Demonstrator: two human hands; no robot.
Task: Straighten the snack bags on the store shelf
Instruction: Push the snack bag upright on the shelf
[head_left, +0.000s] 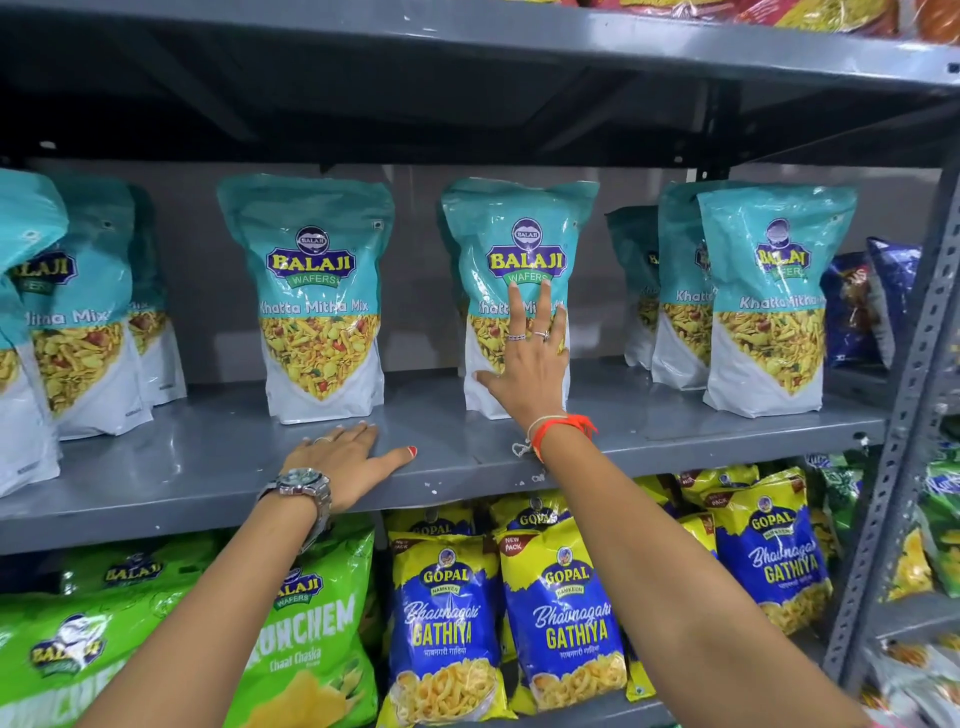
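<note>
Teal and white Balaji Khatta Mitha Mix bags stand upright along the grey metal shelf. My right hand lies flat against the front of the middle-right bag, fingers spread, thumb at its lower left corner. My left hand rests palm down on the shelf surface, fingertips just in front of the base of the middle-left bag; it holds nothing. More of the same bags stand at the left and at the right, some behind others.
Green Balaji bags and blue-yellow Gopal Gathiya bags fill the shelf below. Dark blue bags sit at the far right beside a perforated grey upright. Another shelf board hangs overhead. Gaps separate the teal bags.
</note>
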